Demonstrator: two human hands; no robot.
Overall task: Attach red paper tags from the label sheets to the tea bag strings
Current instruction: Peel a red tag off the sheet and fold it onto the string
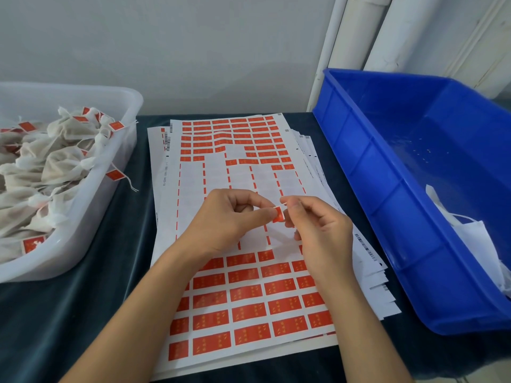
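Observation:
A small red paper tag [278,214] is held above the middle of the top label sheet [237,275]. My left hand [229,219] pinches its left side between thumb and forefinger. My right hand [318,230] pinches its right side, fingers curled. The sheet still carries rows of red tags at its far end and its near end; the middle band is peeled bare. No tea bag string is plainly visible between my hands.
A clear plastic tub [91,217] on the left holds several tagged tea bags [55,167]. A blue plastic crate [414,205] on the right holds a few white bags [470,233] at its near end. More sheets lie stacked under the top one on the dark table [69,313].

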